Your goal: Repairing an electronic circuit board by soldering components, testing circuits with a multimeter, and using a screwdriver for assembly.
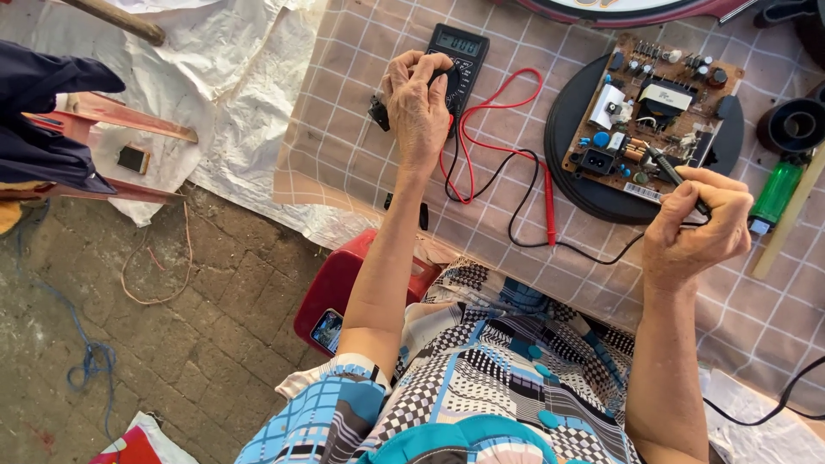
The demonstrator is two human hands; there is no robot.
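The right hand (696,225) pinched a black probe (672,174), its tip on the circuit board (653,112) atop a black disc (584,185). Farther off, the left hand (418,103) curled over the multimeter (460,60) on the checked cloth (361,129).

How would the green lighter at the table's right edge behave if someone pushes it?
The green lighter looks like small clear plastic, so it is probably light and would slide easily on the checked tablecloth. It lies flat, so tipping seems unlikely. A wooden stick lies right beside it and may stop it on that side.
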